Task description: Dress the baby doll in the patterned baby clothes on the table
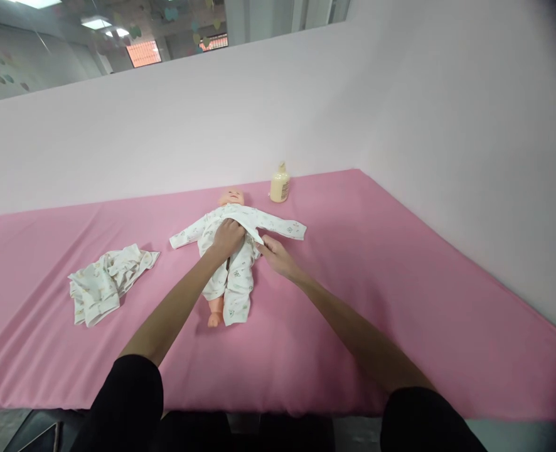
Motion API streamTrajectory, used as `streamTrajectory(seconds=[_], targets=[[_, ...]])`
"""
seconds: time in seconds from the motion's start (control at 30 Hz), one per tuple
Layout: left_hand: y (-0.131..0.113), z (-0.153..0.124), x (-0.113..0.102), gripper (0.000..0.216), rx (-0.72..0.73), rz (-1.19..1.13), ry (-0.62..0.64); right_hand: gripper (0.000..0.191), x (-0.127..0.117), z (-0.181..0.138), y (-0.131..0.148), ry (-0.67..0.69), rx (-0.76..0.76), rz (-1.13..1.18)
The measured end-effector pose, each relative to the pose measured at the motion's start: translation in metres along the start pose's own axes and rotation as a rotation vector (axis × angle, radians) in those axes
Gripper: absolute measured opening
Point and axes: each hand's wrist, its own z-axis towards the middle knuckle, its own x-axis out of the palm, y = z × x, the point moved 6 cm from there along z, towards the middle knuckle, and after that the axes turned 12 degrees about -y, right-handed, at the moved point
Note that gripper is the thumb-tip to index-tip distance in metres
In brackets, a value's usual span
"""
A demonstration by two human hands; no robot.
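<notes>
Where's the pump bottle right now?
In the head view, the pump bottle stands on the pink sheet, right of centre at its far edge, near the white wall and just right of the doll's head.

Arms (pixel 189 290) stretched forward, left fingers (pixel 238 227) curled, right fingers (pixel 267 243) pinched.

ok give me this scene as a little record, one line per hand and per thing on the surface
left hand: at the chest of the doll, grip unclear
right hand: pinching the edge of the white printed top
doll: lying face up, one foot bare
crumpled cloth: left of the doll
pump bottle: upright, right of the doll's head
surface: pink cover
</notes>
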Motion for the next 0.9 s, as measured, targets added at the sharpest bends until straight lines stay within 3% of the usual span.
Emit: streamTrajectory(seconds=[0.13, 0.2, 0.47, 0.6, 0.77, 0.9], targets=[[-0.008, -0.003, -0.004, 0.042, 0.139, 0.114, -0.053, 0.036, -0.002, -0.003, 0.004, -0.003, 0.021, 0.001], [-0.009, -0.005, -0.003, 0.042, 0.141, 0.178, -0.09, 0.036, -0.004, -0.005, 0.008, 0.001, 0.032, -0.012], [0.018, -0.012, -0.003, 0.034, -0.273, 0.239, -0.204, 0.04, -0.007, -0.01, 0.006, 0.006, 0.06, -0.038], [0.024, -0.011, -0.001, 0.031, -0.327, 0.192, -0.201, 0.04, -0.005, -0.01, 0.002, 0.003, 0.075, -0.047], [0.022, -0.016, -0.002, 0.025, -0.282, 0.079, -0.265, 0.033, -0.002, -0.006, -0.006, -0.003, 0.13, -0.008], [0.034, -0.021, -0.01, 0.011, -0.349, -0.172, -0.313, 0.03, 0.0, -0.004, -0.01, -0.046, 0.174, 0.036]])
